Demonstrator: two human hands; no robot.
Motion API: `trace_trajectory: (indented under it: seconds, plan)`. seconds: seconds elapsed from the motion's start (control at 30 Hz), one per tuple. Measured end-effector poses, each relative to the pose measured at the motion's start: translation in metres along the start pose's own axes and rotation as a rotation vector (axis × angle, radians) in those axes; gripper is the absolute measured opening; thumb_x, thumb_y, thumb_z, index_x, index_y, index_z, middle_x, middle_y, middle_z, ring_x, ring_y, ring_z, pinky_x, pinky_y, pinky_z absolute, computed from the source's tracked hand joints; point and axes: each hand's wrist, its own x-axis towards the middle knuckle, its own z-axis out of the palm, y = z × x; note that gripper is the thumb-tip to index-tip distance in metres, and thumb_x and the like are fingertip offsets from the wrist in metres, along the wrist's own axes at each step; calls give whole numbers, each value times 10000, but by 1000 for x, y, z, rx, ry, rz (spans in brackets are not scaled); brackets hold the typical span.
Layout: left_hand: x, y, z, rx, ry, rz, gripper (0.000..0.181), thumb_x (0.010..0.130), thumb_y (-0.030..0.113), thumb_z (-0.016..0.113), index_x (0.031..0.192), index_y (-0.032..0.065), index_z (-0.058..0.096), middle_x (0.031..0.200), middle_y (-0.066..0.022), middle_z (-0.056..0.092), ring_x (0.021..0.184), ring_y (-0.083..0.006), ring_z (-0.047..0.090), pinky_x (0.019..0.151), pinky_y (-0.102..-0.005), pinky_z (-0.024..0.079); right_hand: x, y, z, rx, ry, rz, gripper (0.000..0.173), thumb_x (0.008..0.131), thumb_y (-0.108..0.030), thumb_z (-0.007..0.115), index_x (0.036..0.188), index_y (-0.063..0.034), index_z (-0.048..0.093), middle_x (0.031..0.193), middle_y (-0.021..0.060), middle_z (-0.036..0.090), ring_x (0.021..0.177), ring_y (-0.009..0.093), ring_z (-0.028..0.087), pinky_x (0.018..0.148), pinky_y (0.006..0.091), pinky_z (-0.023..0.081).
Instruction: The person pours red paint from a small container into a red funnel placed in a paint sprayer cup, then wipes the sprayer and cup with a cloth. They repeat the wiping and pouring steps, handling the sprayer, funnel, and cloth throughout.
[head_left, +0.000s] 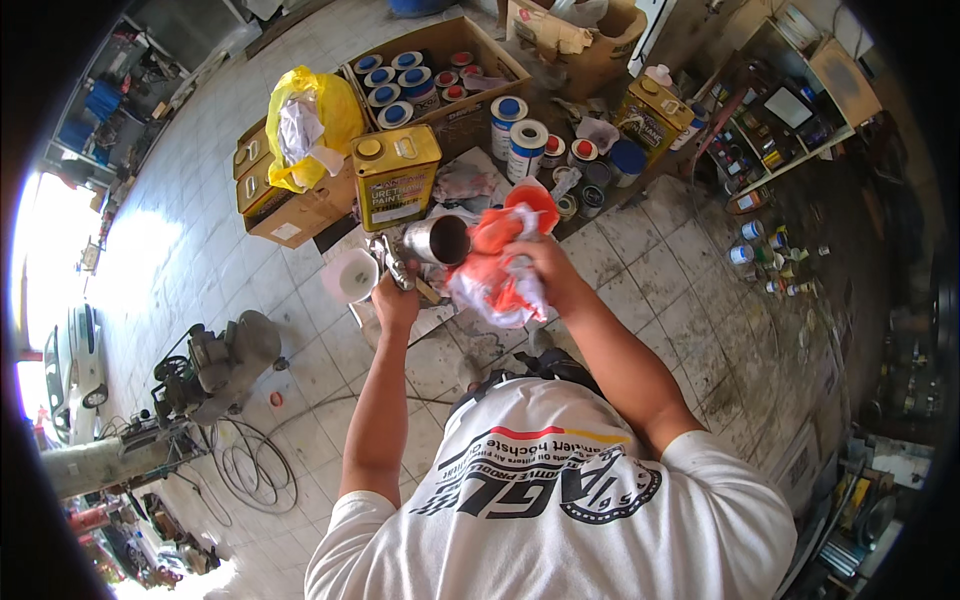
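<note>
My left hand (395, 301) grips a metal paint spray gun (391, 261), whose silver cup (442, 240) is tipped with its dark mouth towards me. My right hand (546, 264) clutches a crumpled white rag (499, 289) stained with orange-red, slightly blurred, close to the cup's rim. Whether rag and cup touch, I cannot tell. Beyond the rag shows an orange-red plastic cup or funnel (538, 201). Left of the gun is a translucent white plastic cup (355, 275). Just past the gun stands a gold rectangular tin of urethane paint thinner (394, 180).
Beyond are a cardboard box (469, 105) of several cans, a yellow plastic bag (337, 105) and loose paint cans (527, 150). An air compressor (225, 360) and coiled hose (251, 469) lie on the tiled floor at left. Small bottles and cups (776, 255) stand at right.
</note>
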Motion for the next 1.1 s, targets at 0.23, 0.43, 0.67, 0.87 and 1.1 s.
trace_trajectory:
  seconds: [0.23,0.43,0.67,0.87,1.1]
  plan:
    - [-31,-8,-2,-265,-21,22,389,995,307,682,771,-6,628,600,-82,578,569,-175,550,568,-374,444,-43,-10,-71,859,43,104,903,967,-760,366,1536,-60,396,1523,188,488,1369,389,498,1156,547,388]
    - [-43,0,10,-799,-250,-336,437,1056,389,556,938,-19,660,705,-85,685,654,-179,666,563,-324,529,-51,-9,-63,902,-19,175,897,967,-775,339,1530,-81,417,1533,157,490,1383,381,483,1156,543,391]
    - [-37,33,11,-477,-515,-617,520,1029,540,548,1085,38,674,752,-96,720,697,-177,689,569,-308,547,-49,-9,-99,789,101,69,792,1008,-681,395,1508,-69,443,1498,169,521,1338,379,528,1123,550,428]
    - [-10,44,36,60,-363,-210,537,906,521,711,795,-4,666,698,-190,679,698,-333,690,623,-451,506,-73,-32,-133,737,247,-2,784,1016,-656,404,1505,-45,444,1493,179,526,1354,401,512,1138,569,406]
    - [41,109,41,430,-234,450,249,803,211,676,951,24,604,828,-215,679,879,-418,678,745,-525,547,-98,-33,-165,728,236,-137,656,1067,-534,412,1480,-26,458,1458,175,554,1342,348,534,1136,511,423]
